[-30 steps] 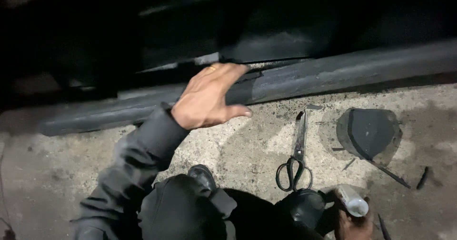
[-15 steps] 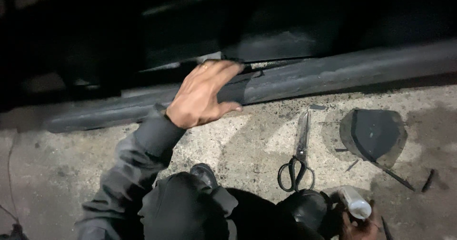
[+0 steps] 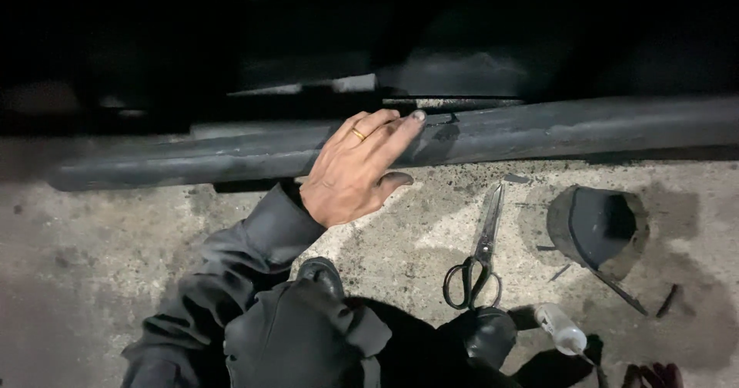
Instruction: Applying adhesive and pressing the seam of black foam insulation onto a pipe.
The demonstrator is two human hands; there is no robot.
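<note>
Black rubber covers the long, round pipe-like bar [image 3: 539, 130] that runs across the rough grey concrete floor [image 3: 100, 257], and everything else sits on the near side of it. The left hand [image 3: 356, 171], a gold ring on one finger, lies flat on the bar with fingers together and stretched along its top, thumb spread down toward the concrete; it grips nothing. Below the bar, black-handled steel scissors [image 3: 479, 253] lie closed on the floor, blades pointing up toward it. Just right of them rests a curved piece of black rubber sheet [image 3: 596, 226]. Nearer the person, a small white tube [image 3: 560, 328] lies on the concrete. Only the fingertips of the right hand [image 3: 653, 375] show at the bottom edge, so I cannot tell its state.
</note>
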